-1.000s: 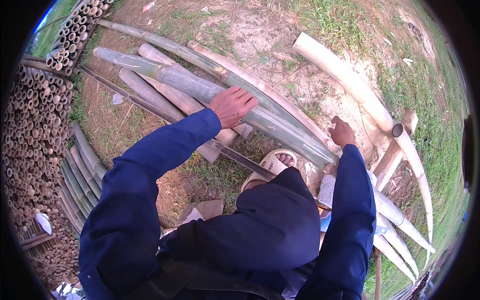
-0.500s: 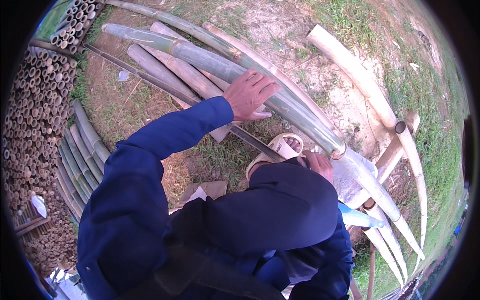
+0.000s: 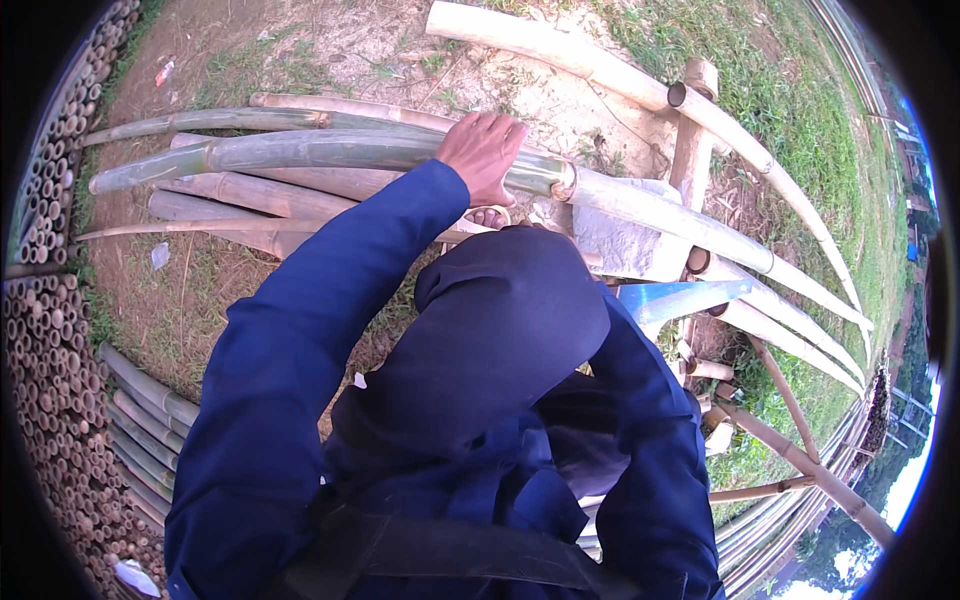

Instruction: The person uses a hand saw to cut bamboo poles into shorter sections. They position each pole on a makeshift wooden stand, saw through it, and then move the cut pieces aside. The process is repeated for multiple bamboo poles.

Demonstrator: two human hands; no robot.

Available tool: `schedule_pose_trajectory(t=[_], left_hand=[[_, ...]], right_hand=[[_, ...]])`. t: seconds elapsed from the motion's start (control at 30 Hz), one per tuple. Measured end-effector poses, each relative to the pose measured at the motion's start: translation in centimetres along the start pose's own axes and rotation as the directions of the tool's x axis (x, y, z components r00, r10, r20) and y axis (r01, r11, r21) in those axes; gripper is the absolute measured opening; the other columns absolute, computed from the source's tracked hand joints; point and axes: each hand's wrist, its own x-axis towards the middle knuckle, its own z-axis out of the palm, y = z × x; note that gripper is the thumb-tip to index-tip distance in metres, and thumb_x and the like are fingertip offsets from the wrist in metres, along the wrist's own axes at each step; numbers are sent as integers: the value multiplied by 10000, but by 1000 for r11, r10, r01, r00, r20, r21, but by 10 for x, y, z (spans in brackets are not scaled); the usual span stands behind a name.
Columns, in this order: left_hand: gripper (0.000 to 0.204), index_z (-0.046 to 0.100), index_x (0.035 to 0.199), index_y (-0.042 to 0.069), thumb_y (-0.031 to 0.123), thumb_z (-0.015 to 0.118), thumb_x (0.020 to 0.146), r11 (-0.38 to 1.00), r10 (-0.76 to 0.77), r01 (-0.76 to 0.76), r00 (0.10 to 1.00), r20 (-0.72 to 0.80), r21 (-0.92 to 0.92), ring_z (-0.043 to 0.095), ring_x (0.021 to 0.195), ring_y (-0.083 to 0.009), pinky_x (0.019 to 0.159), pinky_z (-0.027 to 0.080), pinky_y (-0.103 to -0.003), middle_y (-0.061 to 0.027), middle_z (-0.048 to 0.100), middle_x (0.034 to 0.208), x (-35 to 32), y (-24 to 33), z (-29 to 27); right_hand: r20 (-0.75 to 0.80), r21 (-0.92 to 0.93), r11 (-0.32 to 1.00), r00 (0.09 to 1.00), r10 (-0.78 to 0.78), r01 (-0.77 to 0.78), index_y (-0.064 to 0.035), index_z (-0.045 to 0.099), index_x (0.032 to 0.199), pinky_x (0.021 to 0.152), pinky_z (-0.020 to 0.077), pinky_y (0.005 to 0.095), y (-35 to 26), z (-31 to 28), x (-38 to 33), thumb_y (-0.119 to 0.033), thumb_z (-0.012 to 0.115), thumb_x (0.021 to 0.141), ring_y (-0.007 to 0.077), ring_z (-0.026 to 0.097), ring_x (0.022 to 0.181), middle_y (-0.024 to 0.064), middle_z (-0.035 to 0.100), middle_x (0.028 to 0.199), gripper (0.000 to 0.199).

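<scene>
A long, round bamboo pole [image 3: 320, 150], green along its left stretch, is seen lying crosswise in front of the person, and every place here is reckoned from it. The left hand [image 3: 485, 155], bare below a dark blue sleeve [image 3: 370, 240], is laid across the top of the pole, left of a brown-ringed joint [image 3: 563, 182]; its thumb and fingers are held apart, the thumb set toward the pole's near side and the fingers toward its far side. The right hand is hidden behind the dark-trousered raised knee [image 3: 510, 330] on the near side, so the state of its grip cannot be told. Past the joint, the pole is continued in line by a pale, sunlit length [image 3: 680, 225]. A rough, whitish-grey flat slab [image 3: 615, 240] is partly covered by that length, and a flat, tapering blue piece [image 3: 680, 298] is seen nearer the person than the slab. Several brownish bamboo poles [image 3: 255, 190] are gathered along the near side of the green stretch. On the far side, a thick, cream-coloured bamboo pole [image 3: 560, 50] is lit by the sun.
</scene>
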Motion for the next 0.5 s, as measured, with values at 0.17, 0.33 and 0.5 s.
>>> schedule_pose_trajectory(t=[0.17, 0.33, 0.5], left_hand=[[692, 628, 1173, 26, 366, 885, 628, 999, 39, -44, 904, 426, 2, 717, 991, -313, 863, 549, -453, -147, 718, 1032, 43, -6, 36], [514, 658, 1065, 12, 275, 848, 665, 992, 128, -114, 944, 305, -62, 745, 826, -338, 760, 583, -471, -173, 735, 865, 35, -15, 32], [612, 613, 1117, 52, 357, 904, 672, 989, 81, -99, 984, 157, 111, 732, 931, -311, 831, 557, -439, -145, 731, 972, -13, -88, 21]], right_hand=[[-138, -103, 989, 983, -124, 110, -87, 548, 1228, 790, 540, 484, -5, -11, -17, -261, 580, 949, 369, 677, 934, 178, 653, 1069, 331], [-134, -156, 986, 988, -75, 54, -89, 552, 1185, 778, 538, 477, -15, -24, -33, -261, 584, 943, 360, 679, 923, 169, 652, 1028, 298], [-134, -182, 982, 988, -72, 47, -90, 557, 1141, 766, 536, 471, -23, -35, -36, -260, 588, 938, 352, 681, 912, 160, 651, 987, 266]])
